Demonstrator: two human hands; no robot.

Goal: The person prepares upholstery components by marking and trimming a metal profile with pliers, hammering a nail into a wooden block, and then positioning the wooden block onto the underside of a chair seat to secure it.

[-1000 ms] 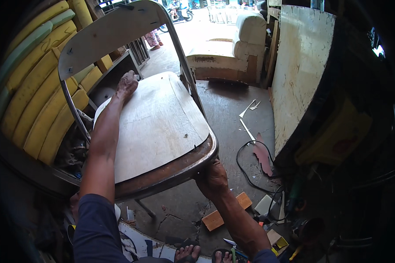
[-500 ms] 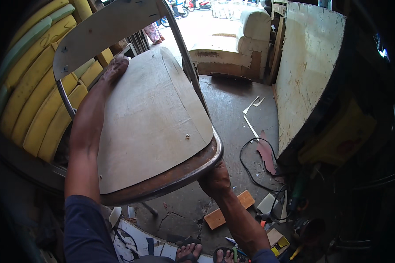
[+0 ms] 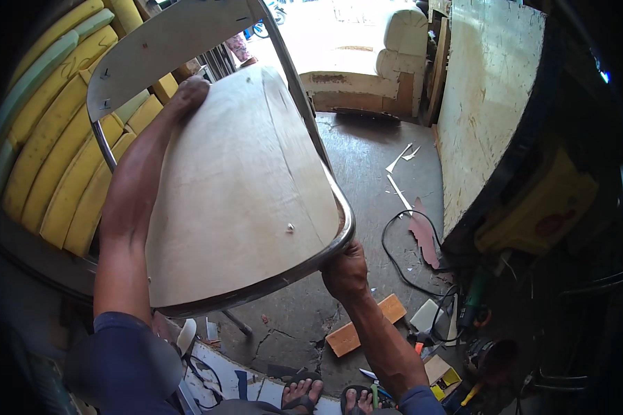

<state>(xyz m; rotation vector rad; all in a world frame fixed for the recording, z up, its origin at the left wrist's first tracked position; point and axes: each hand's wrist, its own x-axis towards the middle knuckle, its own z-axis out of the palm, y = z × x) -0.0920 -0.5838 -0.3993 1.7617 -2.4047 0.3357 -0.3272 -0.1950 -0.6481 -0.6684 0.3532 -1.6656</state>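
Observation:
A chair with a metal tube frame [image 3: 350,214] and a plywood backrest [image 3: 180,50] is tilted up before me. On its seat lies a pale plywood seat panel [image 3: 221,187], whose front edge sits close along the frame's curved front rim. A small light bit [image 3: 290,228] shows near the panel's front right. My left hand [image 3: 192,91] is closed at the panel's far left edge, fingertips out of sight. Beneath the front right corner, my right hand [image 3: 345,270] grips the chair frame, its fingers partly hidden below.
Yellow foam pieces [image 3: 55,173] are stacked at left. An unfinished sofa [image 3: 360,83] stands at the back, a large worn board [image 3: 491,104] at right. On the floor are a wooden block [image 3: 365,325], a looping black cord [image 3: 387,256], a green power tool [image 3: 474,304] and scraps.
The seat panel has slid toward me over the seat, covering the rusty strip that showed along the front. Both hands keep their holds, and the view has shifted slightly.

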